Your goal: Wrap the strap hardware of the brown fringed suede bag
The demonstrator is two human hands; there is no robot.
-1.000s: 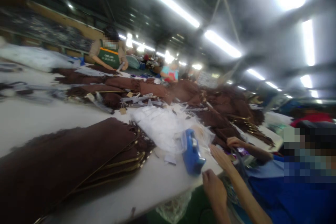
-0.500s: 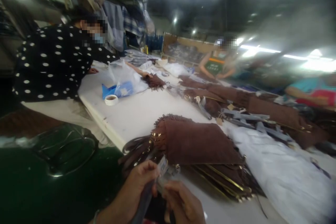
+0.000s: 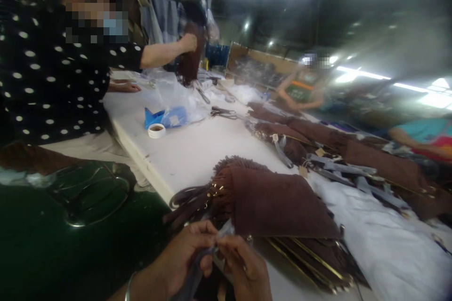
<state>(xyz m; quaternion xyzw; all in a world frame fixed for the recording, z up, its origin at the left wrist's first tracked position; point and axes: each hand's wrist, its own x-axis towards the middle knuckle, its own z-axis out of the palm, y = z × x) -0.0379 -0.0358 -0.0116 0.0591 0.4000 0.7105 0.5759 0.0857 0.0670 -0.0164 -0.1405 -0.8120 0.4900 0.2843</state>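
Observation:
At the bottom of the head view, my left hand (image 3: 185,249) pinches a greyish clear plastic sleeve (image 3: 226,229), which runs down over a strap-like strip below the fingers. My right hand (image 3: 243,263) meets it, its fingertips closed on the same plastic near its upper end. What lies inside the sleeve is hard to make out. Just beyond both hands is a stack of brown fringed bags (image 3: 278,202), with gold zips along the near edge and dark straps (image 3: 187,202) hanging off to the left.
A white roll of tape (image 3: 157,130) and a blue-and-clear plastic bag (image 3: 173,117) lie farther up the white table (image 3: 141,150). White wrapping (image 3: 384,235) and more brown bags (image 3: 381,155) cover the right. A metal-framed stool (image 3: 95,197) stands left. Several co-workers surround the table.
The co-worker in polka dots has straightened and lifted a brown fringed bag off the table. My right fingers have come up against my left on the plastic sleeve. The view has shifted slightly.

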